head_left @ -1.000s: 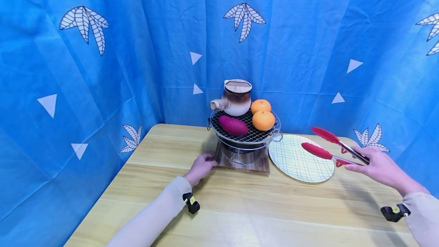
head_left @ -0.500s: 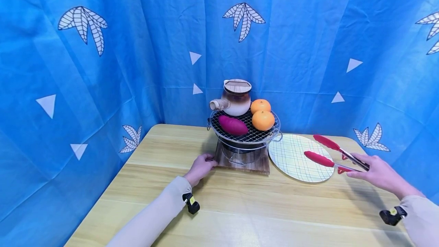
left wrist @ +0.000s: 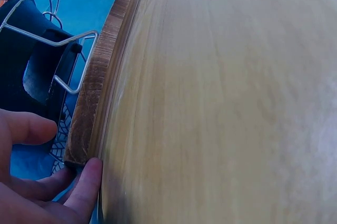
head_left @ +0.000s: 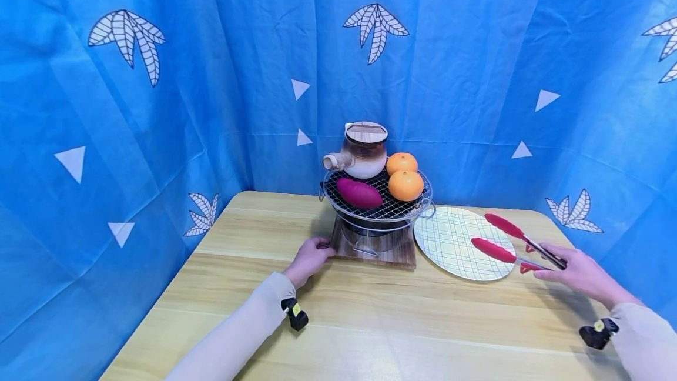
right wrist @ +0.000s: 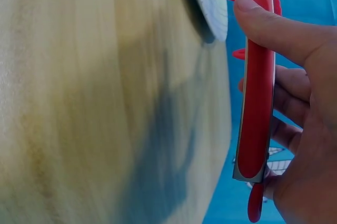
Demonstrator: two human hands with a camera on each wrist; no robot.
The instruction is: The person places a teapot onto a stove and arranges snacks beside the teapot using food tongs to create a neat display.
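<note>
In the head view my left hand [head_left: 308,258] holds the left front corner of a dark wooden board [head_left: 388,258] under a small grill. The left wrist view shows one digit at the board's lower edge and another over its top. My right hand [head_left: 579,272] grips a pair of tongs [head_left: 552,258] with red tips, spread apart over the right part of a pale checked plate [head_left: 449,246]. On the grill's wire rack [head_left: 394,209] lie a purple sweet potato [head_left: 359,193] and two oranges, the nearer orange [head_left: 406,186] in front. A lidded clay pot [head_left: 367,157] stands behind them.
Everything stands on a light wooden table [head_left: 338,322]. A blue patterned curtain [head_left: 455,75] hangs along its back and left side. The pot's handle [head_left: 338,161] points left, and a wire loop [head_left: 429,211] sticks out from the rack's right side.
My right hand has moved slightly down and to the left with the tongs, their tips now lower over the plate. The left hand, board and food have stayed put.
</note>
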